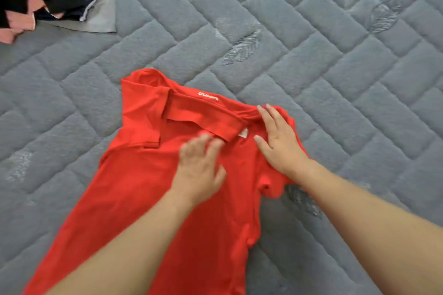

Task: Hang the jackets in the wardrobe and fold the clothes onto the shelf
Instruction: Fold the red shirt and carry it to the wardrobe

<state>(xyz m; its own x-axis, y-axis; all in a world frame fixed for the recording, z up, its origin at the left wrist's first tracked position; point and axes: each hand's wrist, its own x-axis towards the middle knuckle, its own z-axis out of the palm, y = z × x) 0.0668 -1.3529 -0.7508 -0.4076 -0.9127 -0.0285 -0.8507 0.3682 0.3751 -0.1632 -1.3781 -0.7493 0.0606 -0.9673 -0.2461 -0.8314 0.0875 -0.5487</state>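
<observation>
Red shirt, collar band: small pale printed wordmark, upside down to the camera and not legible. White neck tag: unreadable.

Red polo shirt lies spread flat, collar away from the person, right shoulder bunched.

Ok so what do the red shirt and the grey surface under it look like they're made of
The red polo shirt looks like a soft matte knit, probably cotton or a cotton blend: it creases loosely and has no sheen. The grey mattress looks like padded, quilted knit fabric, with stitched brick-shaped panels that puff up and embroidered leaf motifs. The exact fibres cannot be told.
</observation>
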